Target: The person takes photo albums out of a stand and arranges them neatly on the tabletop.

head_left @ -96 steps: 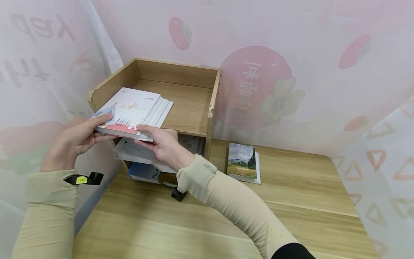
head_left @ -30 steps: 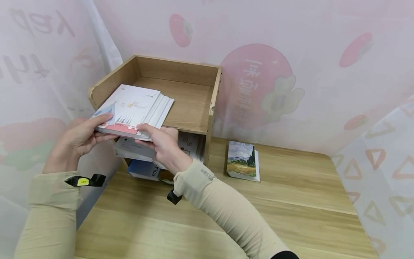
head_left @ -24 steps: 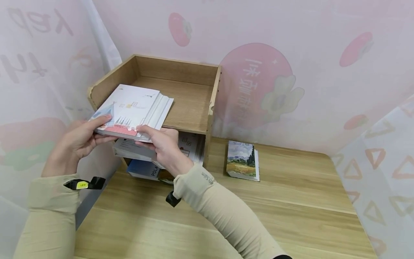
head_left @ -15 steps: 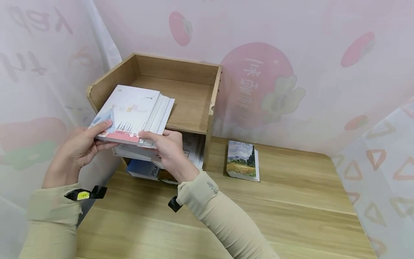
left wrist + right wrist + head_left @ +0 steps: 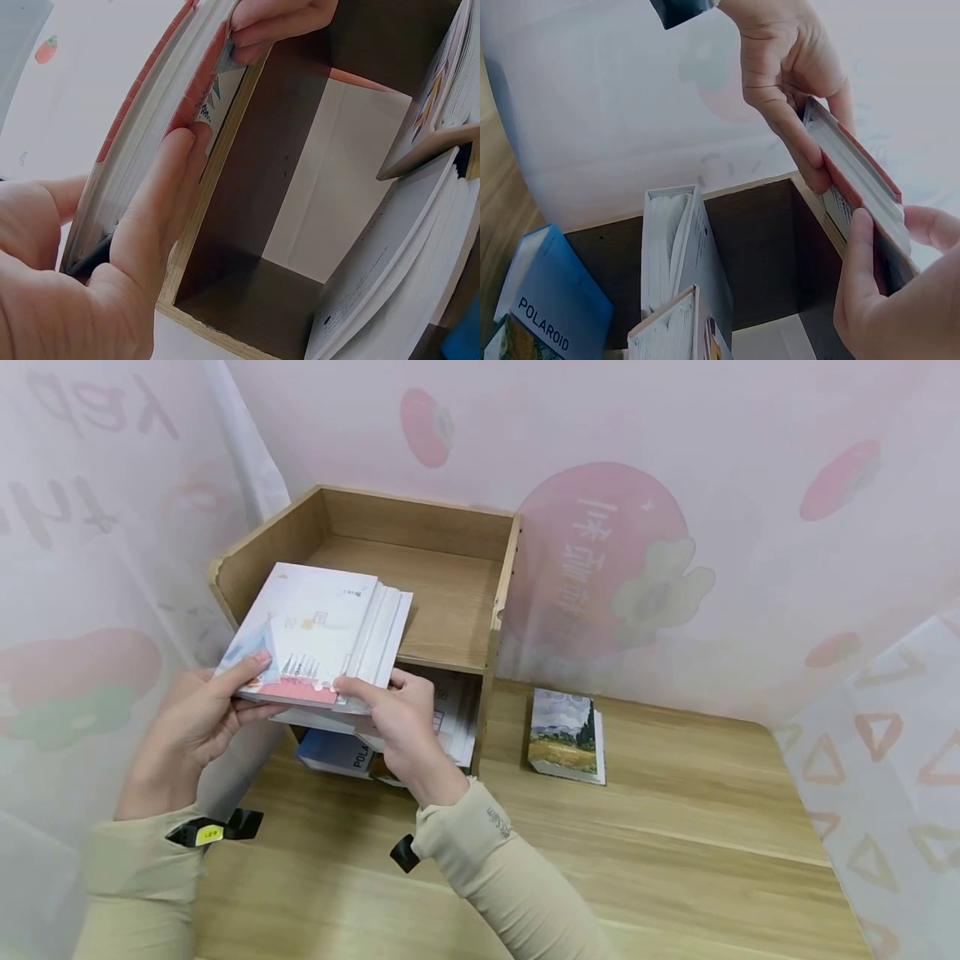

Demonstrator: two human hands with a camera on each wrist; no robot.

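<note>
A thick white book with a blue tent and a pink strip on its cover is held between both hands, over the front of the wooden shelf's top tray. My left hand grips its lower left corner, thumb on the cover and fingers underneath. At the lower right, my right hand pinches it with the thumb on top. Stepped white layers show along the book's right side. In the left wrist view, the book's page edge lies between two covers edged in red.
White books fill part of the middle compartment. Below them are a blue book marked POLA and a darker one, partly hidden. To the right, a landscape-covered book lies on a white one on the table. A printed curtain hangs behind.
Both hands have drawn the white book a little toward me, past the tray's front edge. Its hold looks the same. The shelf and the books on the table have stayed put.
</note>
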